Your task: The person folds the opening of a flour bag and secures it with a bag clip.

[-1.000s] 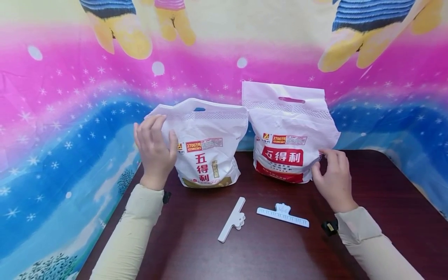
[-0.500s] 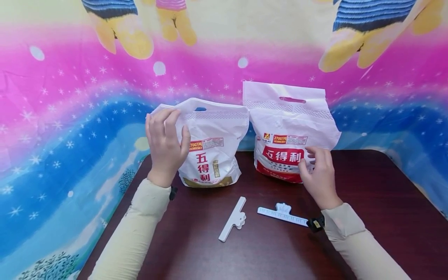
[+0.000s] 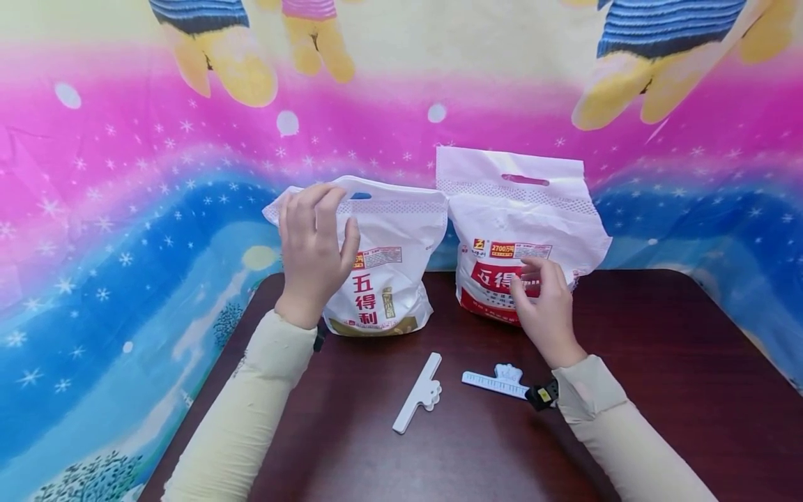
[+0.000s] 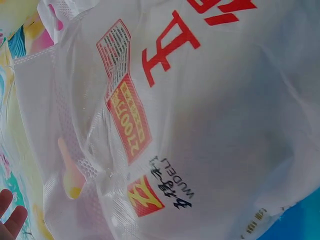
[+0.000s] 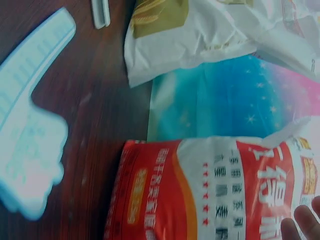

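Two white flour bags stand upright on the table. The left flour bag [image 3: 401,233] has red lettering and a gold base, also close up in the left wrist view. My left hand [image 3: 316,247] hovers before its upper left side, fingers loosely bent and holding nothing. My right hand [image 3: 548,310] is in front of the flour bag with the red label [image 3: 477,303], fingers relaxed, nothing held; whether they touch it I cannot tell. A plain white bag clip [image 3: 417,394] lies nearer, beside a pale blue bag clip [image 3: 495,382] whose right end is hidden by my wrist.
Both bags stand near the back edge of the dark wooden table [image 3: 351,446]. Right behind it hangs a printed pink and blue cloth [image 3: 389,150]. Black wrist cameras sit at both cuffs, such as the right wrist camera [image 3: 542,395].
My left hand has moved right and slightly up, across the left flour bag's side. My right hand has moved left across the red-label bag, its wrist now covering the blue clip's end.
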`<act>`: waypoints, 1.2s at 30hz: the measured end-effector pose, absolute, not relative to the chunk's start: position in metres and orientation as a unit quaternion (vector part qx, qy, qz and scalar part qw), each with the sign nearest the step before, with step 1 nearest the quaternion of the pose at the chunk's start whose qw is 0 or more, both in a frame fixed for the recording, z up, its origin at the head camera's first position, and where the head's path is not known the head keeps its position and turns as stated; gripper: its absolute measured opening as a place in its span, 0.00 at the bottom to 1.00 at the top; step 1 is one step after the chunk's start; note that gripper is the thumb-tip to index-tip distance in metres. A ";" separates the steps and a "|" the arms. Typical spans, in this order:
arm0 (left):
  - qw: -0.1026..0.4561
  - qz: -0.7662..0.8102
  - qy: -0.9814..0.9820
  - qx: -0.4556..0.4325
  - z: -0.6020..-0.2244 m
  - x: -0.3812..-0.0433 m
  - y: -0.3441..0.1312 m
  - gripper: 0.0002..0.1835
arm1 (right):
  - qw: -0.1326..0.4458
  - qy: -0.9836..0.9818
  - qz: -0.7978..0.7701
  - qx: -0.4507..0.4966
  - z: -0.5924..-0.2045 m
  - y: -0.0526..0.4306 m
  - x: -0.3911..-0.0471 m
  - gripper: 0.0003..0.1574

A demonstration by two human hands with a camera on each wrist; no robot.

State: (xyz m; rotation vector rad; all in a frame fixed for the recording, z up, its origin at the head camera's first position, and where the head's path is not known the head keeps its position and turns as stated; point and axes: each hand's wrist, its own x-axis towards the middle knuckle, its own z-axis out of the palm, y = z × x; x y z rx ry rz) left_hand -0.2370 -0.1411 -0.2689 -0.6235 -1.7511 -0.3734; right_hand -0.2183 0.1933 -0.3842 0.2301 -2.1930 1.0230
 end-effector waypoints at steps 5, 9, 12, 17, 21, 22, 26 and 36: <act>0.567 -0.158 -0.761 -0.272 -0.268 -0.237 -0.137 0.22 | 0.326 -0.833 0.437 0.091 -0.383 0.184 -0.221 0.26; 0.553 -0.157 -0.769 -0.278 -0.269 -0.238 -0.134 0.22 | 0.311 -0.825 0.463 0.091 -0.381 0.176 -0.223 0.24; 0.542 -0.155 -0.776 -0.283 -0.268 -0.239 -0.132 0.22 | 0.297 -0.819 0.482 0.091 -0.379 0.170 -0.224 0.23; 0.533 -0.138 -0.783 -0.289 -0.263 -0.239 -0.125 0.23 | 0.258 -0.810 0.519 0.087 -0.375 0.160 -0.227 0.23; 0.525 -0.118 -0.791 -0.290 -0.259 -0.239 -0.120 0.23 | 0.229 -0.800 0.550 0.079 -0.371 0.151 -0.229 0.23; 0.522 -0.114 -0.794 -0.290 -0.258 -0.239 -0.119 0.23 | 0.222 -0.795 0.559 0.078 -0.370 0.149 -0.230 0.23; 0.515 -0.105 -0.800 -0.289 -0.255 -0.240 -0.115 0.22 | 0.194 -0.781 0.589 0.078 -0.367 0.142 -0.232 0.23; 0.501 -0.091 -0.811 -0.287 -0.248 -0.242 -0.106 0.20 | 0.139 -0.752 0.638 0.088 -0.364 0.126 -0.238 0.26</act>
